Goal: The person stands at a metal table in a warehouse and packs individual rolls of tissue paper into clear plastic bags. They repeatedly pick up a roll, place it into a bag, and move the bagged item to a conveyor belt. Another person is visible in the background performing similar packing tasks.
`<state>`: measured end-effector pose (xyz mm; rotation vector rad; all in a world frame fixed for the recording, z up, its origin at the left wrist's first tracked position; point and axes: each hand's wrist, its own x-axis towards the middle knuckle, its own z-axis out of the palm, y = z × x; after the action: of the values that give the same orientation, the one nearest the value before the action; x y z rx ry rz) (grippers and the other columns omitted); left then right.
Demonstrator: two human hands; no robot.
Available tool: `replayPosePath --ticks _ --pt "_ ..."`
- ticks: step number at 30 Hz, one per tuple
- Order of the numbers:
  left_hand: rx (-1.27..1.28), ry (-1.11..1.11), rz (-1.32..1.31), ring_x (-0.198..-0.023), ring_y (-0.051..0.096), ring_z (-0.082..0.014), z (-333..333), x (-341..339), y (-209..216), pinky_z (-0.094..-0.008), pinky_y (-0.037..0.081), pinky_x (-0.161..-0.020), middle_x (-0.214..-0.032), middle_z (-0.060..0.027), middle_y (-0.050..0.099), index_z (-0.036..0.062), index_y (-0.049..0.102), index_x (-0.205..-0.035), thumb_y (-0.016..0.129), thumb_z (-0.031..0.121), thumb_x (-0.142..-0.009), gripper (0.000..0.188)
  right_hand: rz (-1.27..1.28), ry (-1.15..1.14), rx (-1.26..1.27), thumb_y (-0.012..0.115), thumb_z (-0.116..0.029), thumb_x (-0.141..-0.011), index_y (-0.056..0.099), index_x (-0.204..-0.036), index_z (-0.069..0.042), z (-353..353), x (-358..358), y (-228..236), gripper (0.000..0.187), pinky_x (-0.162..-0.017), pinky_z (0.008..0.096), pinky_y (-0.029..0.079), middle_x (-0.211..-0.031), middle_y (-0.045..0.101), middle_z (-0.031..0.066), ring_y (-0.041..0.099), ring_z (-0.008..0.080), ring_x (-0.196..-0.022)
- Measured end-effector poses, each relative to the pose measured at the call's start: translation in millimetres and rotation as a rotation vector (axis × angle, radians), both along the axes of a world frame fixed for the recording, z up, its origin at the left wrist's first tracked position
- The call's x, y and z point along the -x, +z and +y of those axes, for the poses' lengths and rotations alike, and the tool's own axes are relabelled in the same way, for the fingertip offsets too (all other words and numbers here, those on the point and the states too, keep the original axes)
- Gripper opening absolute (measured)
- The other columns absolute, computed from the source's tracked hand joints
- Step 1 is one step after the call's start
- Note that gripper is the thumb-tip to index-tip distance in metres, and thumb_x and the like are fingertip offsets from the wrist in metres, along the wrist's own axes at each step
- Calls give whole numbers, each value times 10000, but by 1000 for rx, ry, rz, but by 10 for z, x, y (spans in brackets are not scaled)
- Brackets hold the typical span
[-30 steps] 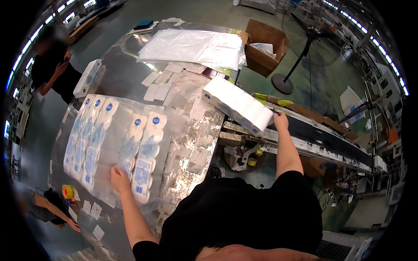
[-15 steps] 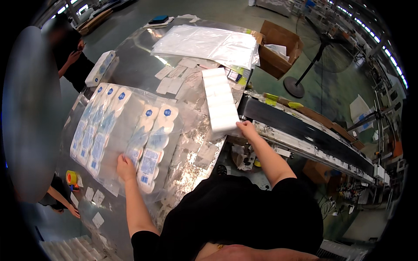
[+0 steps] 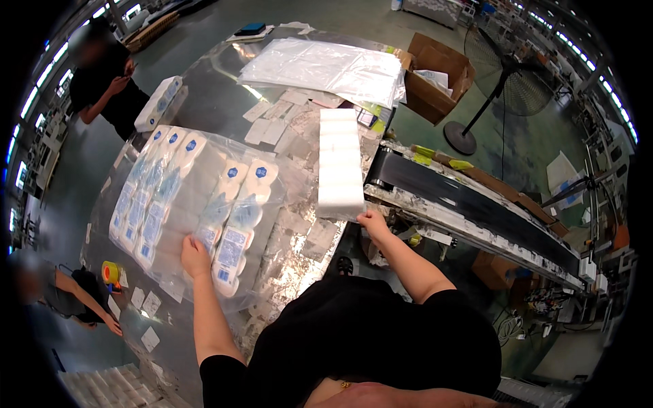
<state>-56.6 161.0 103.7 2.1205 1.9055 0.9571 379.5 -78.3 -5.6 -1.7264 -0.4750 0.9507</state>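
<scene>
A large clear plastic bag [image 3: 178, 224] lies on the table with several long packs of white toilet rolls in it. Three packs [image 3: 153, 204] are at its left side and two packs [image 3: 238, 228] at its right, with a gap between. My left hand [image 3: 196, 256] is closed on the bag's film at the near side of that gap. To the right, my right hand [image 3: 371, 223] pinches the near end of the wrapping on another pack of toilet rolls [image 3: 341, 163]. That pack lies lengthwise away from me near the table's right edge, its plain white side up.
Flat clear bags [image 3: 320, 68] are stacked at the table's far side. Another pack [image 3: 159, 103] stands at the far left; yellow tape [image 3: 110, 273] lies at the near left. A conveyor belt [image 3: 469, 197] adjoins the right edge. An open carton [image 3: 435, 81] and fan [image 3: 507, 68] stand beyond. Two people are at left.
My right hand has moved a little left and nearer, and the pack it holds has swung straighter, its near end shifting left. My left hand stays almost in place on the bag.
</scene>
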Motion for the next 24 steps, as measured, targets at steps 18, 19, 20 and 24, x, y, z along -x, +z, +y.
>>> replayPosePath --ticks 18,19,20,24 --pt "7 41 15 -735 627 -338 -27 6 4 -421 483 -650 -806 -150 648 86 598 -997 521 205 -843 210 689 49 -264 626 -178 -794 251 -1409 -125 32 356 337 722 -983 481 385 -1316 445 137 454 304 -1191" --pt "27 39 -3 -739 628 -339 -57 5 7 -421 484 -653 -809 -149 650 91 599 -998 522 206 -841 209 761 78 -309 620 -136 -775 279 -1391 -114 39 351 378 705 -976 472 401 -1301 460 141 470 311 -1175" --pt "44 37 -28 -742 629 -340 -74 -7 12 -421 485 -655 -813 -149 651 96 600 -1000 524 207 -840 209 827 110 -357 615 -93 -755 307 -1373 -103 66 310 409 690 -969 462 416 -1286 475 144 485 318 -1158" --pt "56 7 -64 -702 623 -309 -78 37 -126 -400 476 -637 -759 -131 645 110 609 -973 548 214 -829 188 1039 70 -169 619 -229 -746 492 -1236 20 -47 -49 470 565 -964 470 433 -1164 588 194 574 361 -1046"
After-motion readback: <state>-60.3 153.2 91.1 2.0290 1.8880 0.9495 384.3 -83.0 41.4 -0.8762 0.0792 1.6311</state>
